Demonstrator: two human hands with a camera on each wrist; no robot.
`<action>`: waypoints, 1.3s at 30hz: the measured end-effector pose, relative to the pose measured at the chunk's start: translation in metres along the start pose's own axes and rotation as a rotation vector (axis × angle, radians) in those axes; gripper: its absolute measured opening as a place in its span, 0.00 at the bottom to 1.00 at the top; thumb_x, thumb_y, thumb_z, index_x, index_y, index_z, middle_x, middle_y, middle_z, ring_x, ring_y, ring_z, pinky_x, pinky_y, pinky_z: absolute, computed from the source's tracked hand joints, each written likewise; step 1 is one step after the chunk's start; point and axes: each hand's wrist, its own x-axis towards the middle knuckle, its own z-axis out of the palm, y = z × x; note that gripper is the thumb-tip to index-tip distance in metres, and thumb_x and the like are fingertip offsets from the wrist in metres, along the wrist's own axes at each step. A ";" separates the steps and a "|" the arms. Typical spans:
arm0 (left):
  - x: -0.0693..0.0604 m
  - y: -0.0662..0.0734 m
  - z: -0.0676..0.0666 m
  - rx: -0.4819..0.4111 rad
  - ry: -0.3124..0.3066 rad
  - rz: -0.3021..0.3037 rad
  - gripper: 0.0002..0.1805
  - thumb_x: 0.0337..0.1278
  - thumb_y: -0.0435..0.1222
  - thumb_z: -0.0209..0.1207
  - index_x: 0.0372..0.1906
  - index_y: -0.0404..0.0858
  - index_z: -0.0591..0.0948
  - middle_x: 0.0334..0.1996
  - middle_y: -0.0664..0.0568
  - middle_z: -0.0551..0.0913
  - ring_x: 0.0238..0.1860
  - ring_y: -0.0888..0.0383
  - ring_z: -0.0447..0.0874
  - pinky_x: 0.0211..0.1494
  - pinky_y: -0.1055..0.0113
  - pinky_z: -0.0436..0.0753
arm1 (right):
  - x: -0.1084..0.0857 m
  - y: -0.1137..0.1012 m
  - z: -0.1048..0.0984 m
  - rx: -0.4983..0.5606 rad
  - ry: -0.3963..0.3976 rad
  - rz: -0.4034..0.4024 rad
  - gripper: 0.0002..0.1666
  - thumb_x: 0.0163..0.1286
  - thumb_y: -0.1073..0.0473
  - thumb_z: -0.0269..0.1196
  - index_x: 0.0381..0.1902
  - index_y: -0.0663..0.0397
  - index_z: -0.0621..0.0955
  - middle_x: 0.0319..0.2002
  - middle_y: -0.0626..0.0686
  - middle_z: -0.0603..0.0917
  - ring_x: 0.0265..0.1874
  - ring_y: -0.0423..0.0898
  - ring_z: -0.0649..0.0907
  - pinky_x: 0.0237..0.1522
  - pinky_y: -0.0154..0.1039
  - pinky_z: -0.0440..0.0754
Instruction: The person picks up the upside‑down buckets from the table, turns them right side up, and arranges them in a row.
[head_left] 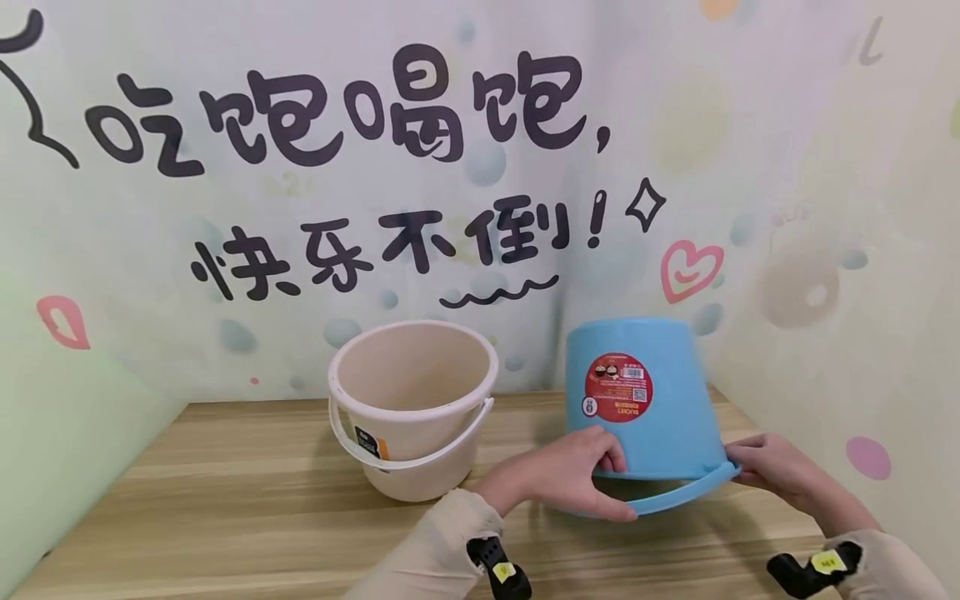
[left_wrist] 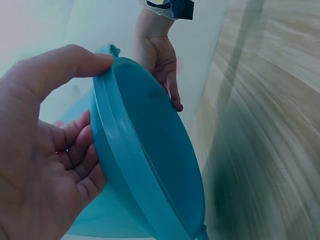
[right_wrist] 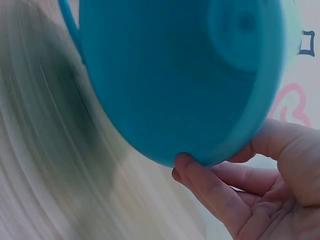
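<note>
A blue bucket [head_left: 675, 417] with a red label is held upside down above the wooden table, its rim low and tilted. My left hand [head_left: 570, 471] grips the rim and the handle on the near left side; in the left wrist view the thumb presses the rim [left_wrist: 125, 135] and the fingers curl against the outer wall. At the right side, my right hand [head_left: 776, 471] pinches the rim; the right wrist view shows its fingertips at the rim edge and the bucket's hollow inside [right_wrist: 165, 85]. The blue handle [head_left: 678, 497] lies along the rim.
A beige bucket [head_left: 427, 475] stands upright on the table [head_left: 247, 500], left of the blue one, its white handle hanging down in front. Behind is a wall [head_left: 480, 192] with large dark lettering and drawings. Side walls border the table on both sides.
</note>
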 end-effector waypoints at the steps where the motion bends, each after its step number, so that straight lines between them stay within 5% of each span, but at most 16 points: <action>1: 0.000 0.000 -0.001 -0.027 0.011 0.000 0.20 0.46 0.46 0.65 0.40 0.41 0.71 0.35 0.61 0.67 0.37 0.71 0.65 0.40 0.83 0.68 | 0.000 -0.001 0.000 0.029 -0.005 0.004 0.19 0.70 0.64 0.48 0.39 0.80 0.76 0.28 0.50 0.81 0.28 0.38 0.82 0.36 0.33 0.80; 8: -0.004 0.000 -0.004 -0.140 0.104 -0.033 0.19 0.45 0.45 0.66 0.36 0.43 0.70 0.32 0.61 0.69 0.35 0.70 0.66 0.39 0.81 0.70 | -0.001 -0.011 -0.005 0.269 -0.098 -0.021 0.18 0.72 0.64 0.44 0.35 0.65 0.81 0.31 0.57 0.85 0.34 0.44 0.84 0.39 0.34 0.79; 15: -0.008 0.001 -0.012 -0.343 0.176 -0.117 0.18 0.46 0.43 0.66 0.37 0.43 0.70 0.31 0.59 0.70 0.34 0.67 0.68 0.36 0.76 0.73 | -0.006 -0.030 -0.010 0.338 -0.106 -0.071 0.21 0.72 0.63 0.42 0.32 0.58 0.83 0.31 0.57 0.85 0.34 0.44 0.84 0.38 0.34 0.79; 29: -0.011 -0.010 -0.017 -0.665 0.305 -0.199 0.16 0.53 0.38 0.60 0.42 0.34 0.71 0.32 0.55 0.70 0.35 0.64 0.68 0.36 0.74 0.73 | -0.012 -0.057 -0.023 0.185 -0.094 -0.184 0.20 0.74 0.63 0.44 0.39 0.52 0.84 0.35 0.54 0.85 0.36 0.44 0.84 0.38 0.34 0.79; 35: -0.012 -0.012 -0.018 -0.778 0.361 -0.219 0.15 0.56 0.39 0.56 0.43 0.32 0.72 0.32 0.53 0.70 0.36 0.61 0.68 0.37 0.71 0.72 | -0.012 -0.067 -0.023 -0.055 0.016 -0.200 0.21 0.72 0.63 0.49 0.49 0.82 0.71 0.36 0.53 0.85 0.36 0.42 0.84 0.37 0.34 0.80; 39: -0.013 -0.011 -0.018 -0.827 0.390 -0.244 0.15 0.58 0.40 0.54 0.42 0.32 0.72 0.33 0.53 0.71 0.37 0.60 0.69 0.40 0.69 0.73 | -0.009 -0.073 -0.020 -0.176 0.091 -0.187 0.27 0.70 0.61 0.53 0.53 0.85 0.66 0.38 0.55 0.84 0.35 0.40 0.84 0.37 0.35 0.80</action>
